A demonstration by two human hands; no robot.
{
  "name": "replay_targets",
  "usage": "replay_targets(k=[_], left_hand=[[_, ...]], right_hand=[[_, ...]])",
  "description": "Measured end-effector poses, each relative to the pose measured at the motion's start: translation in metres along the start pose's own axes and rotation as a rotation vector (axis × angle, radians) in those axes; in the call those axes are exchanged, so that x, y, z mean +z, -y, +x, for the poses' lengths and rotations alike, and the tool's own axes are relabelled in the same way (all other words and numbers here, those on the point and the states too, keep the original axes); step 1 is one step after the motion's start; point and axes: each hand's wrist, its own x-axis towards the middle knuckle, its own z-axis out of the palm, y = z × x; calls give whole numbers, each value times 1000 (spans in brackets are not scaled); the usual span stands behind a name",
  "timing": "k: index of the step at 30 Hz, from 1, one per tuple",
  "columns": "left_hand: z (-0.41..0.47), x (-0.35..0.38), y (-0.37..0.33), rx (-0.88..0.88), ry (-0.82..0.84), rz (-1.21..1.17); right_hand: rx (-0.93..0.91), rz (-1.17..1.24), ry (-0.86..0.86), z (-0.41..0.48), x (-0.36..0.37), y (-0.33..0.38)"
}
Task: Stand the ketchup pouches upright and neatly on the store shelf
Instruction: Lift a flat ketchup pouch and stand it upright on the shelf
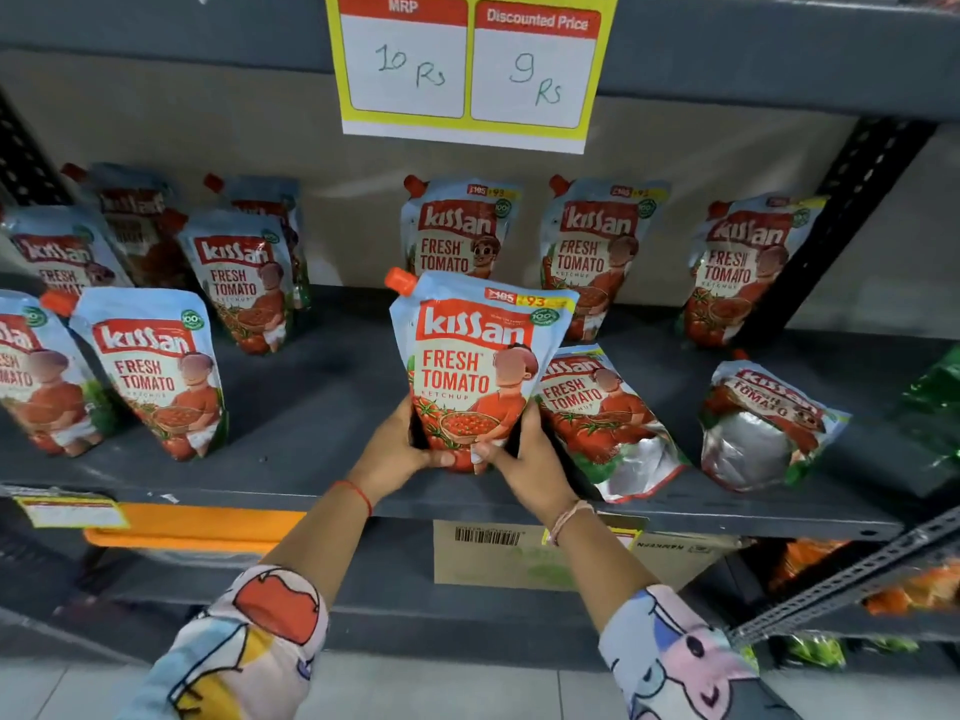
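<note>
A Kissan ketchup pouch (470,366) with an orange cap stands upright at the front middle of the grey shelf (291,407). My left hand (400,452) and my right hand (524,454) grip its base from both sides. Just right of it one pouch (597,413) lies flat on its back. Farther right another pouch (763,423) lies tipped over, silver bottom toward me. Three pouches (587,252) stand along the back wall. Several more pouches (156,366) stand at the left.
A yellow price card (467,65) hangs from the shelf above. A dark perforated upright (831,226) bounds the shelf on the right, with green packets (935,407) beyond. A cardboard box (519,558) and an orange tray (197,527) sit on the lower shelf.
</note>
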Motion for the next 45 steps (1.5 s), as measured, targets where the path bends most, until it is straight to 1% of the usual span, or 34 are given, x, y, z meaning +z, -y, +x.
replay_targets(k=[2,4,6,7,9,10,11,12,13,14,15,16,17,18,20,21,22,23,25,27,28,30,32,35,37,39,41,43,45], left_hand=[[-8,3,0,5,-29,12],[-21,9,4,73,-121,107],[-38,23,8,155,-283,317],[-47,33,10,153,-382,400],[-63,56,10,120,-593,482],[-69,68,7,143,-659,496],[-74,82,1,187,-664,490],[-76,94,-5,227,-600,464],[-74,105,-13,233,-492,412],[-70,119,-25,199,-371,338],[-62,131,-38,137,-276,248],[-52,144,-50,56,-220,139],[-40,155,-58,-36,-193,33],[-29,163,-64,-121,-196,-58],[-10,174,-70,-263,-272,-242],[-5,176,-72,-322,-291,-334],[-1,174,-71,-374,-276,-412],[0,169,-70,-418,-212,-456],[-3,158,-73,-483,-7,-450],[-5,150,-72,-461,148,-356],[-6,149,-72,-415,192,-298],[-4,148,-73,-303,221,-214],[2,147,-76,-194,200,-177],[13,145,-74,-63,139,-109],[18,145,-66,-16,112,-40],[22,146,-51,29,106,20],[24,147,-40,58,105,68],[25,147,-35,48,93,86],[18,149,-33,35,62,103]], right_hand=[[-21,-39,-25,-15,0,3],[-44,-178,-70,-44,4,-2],[-101,-275,-159,-78,8,-3],[-150,-302,-227,-90,6,-2],[-250,-407,-463,-99,-7,1],[-256,-457,-613,-95,-20,4],[-212,-484,-751,-89,-38,8],[-120,-494,-839,-81,-56,12],[-8,-457,-836,-72,-75,15],[102,-371,-756,-63,-95,15],[196,-242,-636,-55,-110,15],[280,-120,-508,-47,-122,12],[340,-36,-407,-41,-129,12],[375,52,-355,-35,-133,10],[438,259,-310,-28,-140,6],[489,343,-268,-27,-145,4],[536,405,-207,-27,-149,2],[588,436,-124,-27,-154,1],[675,445,93,-28,-164,1],[682,418,285,-30,-171,-2],[659,414,324,-30,-173,-5],[563,465,307,-30,-173,-10],[386,484,203,-28,-172,-14],[92,343,90,-21,-167,-15],[-20,208,17,-21,-159,-21],[-79,94,-38,-25,-151,-35],[-94,3,-75,-29,-143,-44],[-61,-8,-103,-31,-141,-44],[-29,64,-135,-37,-140,-41]])
